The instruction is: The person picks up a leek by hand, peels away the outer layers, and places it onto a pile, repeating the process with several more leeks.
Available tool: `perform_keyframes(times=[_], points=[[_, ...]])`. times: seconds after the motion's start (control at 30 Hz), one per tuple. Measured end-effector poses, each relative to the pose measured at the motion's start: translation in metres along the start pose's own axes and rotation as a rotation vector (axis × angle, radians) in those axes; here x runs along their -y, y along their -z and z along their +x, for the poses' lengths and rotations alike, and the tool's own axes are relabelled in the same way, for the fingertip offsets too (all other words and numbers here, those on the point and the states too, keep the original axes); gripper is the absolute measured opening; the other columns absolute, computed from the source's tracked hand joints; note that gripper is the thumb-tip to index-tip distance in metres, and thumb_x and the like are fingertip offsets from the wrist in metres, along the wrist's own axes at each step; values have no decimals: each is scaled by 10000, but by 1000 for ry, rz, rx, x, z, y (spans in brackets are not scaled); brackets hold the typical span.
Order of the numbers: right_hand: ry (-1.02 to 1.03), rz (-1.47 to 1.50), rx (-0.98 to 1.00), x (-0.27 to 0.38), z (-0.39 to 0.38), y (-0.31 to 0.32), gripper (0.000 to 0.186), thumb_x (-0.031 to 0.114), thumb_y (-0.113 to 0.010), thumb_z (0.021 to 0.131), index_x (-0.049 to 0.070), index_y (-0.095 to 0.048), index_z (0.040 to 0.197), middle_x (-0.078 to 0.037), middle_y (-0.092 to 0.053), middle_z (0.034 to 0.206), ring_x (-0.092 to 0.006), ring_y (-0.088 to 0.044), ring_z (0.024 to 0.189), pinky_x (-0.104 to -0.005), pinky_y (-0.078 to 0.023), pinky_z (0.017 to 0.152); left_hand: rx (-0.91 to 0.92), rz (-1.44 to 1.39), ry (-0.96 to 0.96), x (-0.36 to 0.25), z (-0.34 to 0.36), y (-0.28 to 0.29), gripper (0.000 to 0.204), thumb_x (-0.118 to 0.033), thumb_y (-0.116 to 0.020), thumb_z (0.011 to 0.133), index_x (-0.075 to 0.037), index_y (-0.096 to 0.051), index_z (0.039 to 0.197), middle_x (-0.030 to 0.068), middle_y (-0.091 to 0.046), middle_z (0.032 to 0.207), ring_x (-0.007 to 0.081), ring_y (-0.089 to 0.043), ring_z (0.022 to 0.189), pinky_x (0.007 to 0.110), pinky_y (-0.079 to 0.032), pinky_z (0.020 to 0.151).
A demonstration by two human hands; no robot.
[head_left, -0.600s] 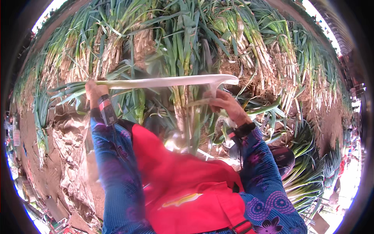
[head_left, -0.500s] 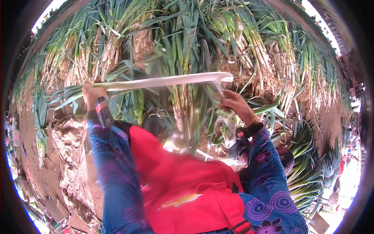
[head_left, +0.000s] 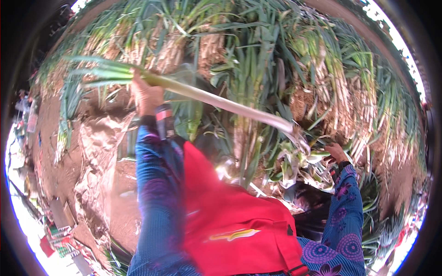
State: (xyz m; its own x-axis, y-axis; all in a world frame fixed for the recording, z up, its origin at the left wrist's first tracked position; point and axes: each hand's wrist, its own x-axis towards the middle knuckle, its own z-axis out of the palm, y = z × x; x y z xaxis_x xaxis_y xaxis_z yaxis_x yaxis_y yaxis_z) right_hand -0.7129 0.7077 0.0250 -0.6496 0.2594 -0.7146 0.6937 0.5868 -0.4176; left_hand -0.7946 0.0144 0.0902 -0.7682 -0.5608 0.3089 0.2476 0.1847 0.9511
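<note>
The leek (head_left: pixel 225 103) is clamped near its green end by the left hand (head_left: pixel 147 96), its root end slanted toward the separate right hand (head_left: pixel 336 152), whose grip cannot be told.

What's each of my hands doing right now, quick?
Left hand: closed around a long leek-like stalk, near its green leaves.
Right hand: beside the loose leaves; whether it grips anything cannot be told.
</note>
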Motion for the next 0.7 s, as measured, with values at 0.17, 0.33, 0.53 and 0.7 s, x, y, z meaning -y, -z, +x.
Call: perform_keyframes(times=[0.17, 0.33, 0.53, 0.7], points=[[412, 132, -58, 107, -47, -39, 461, 380, -548, 874, 35, -565, 1179, -86, -637, 1000, -153, -621, 826, -265, -501, 652, 63, -1012, 371, -85, -29, -65, 450, -479, -624, 837, -58, -495, 929, 67, -499, 743, 198, -511, 676, 359, -460, 645], [705, 253, 182, 213, -104, -96, 425, 352, -531, 917, 45, -560, 1208, -45, -632, 1026, -122, -632, 871, -236, -471, 717, 330, -1137, 419, -94, -34, -91, 528, -606, -497, 868, -79, -512, 838, 56, -475, 705, 187, -430, 643, 322, -382, 643], [851, 394, 453, 249, -140, -164, 359, 274, -550, 924, 48, -571, 1203, -31, -638, 1007, -106, -608, 907, -241, -460, 761, 387, -1170, 481, -108, -45, -108, 532, -598, -511, 860, -68, -534, 820, 42, -477, 688, 160, -395, 613, 307, -331, 612], [1014, 390, 386, 251, -161, -197, 276, 131, -628, 870, 0, -583, 1109, -26, -629, 955, -94, -572, 874, -264, -470, 794, 458, -1212, 466, -104, -42, -107, 560, -598, -495, 851, -43, -559, 818, 31, -477, 676, 155, -390, 579, 305, -328, 583]])
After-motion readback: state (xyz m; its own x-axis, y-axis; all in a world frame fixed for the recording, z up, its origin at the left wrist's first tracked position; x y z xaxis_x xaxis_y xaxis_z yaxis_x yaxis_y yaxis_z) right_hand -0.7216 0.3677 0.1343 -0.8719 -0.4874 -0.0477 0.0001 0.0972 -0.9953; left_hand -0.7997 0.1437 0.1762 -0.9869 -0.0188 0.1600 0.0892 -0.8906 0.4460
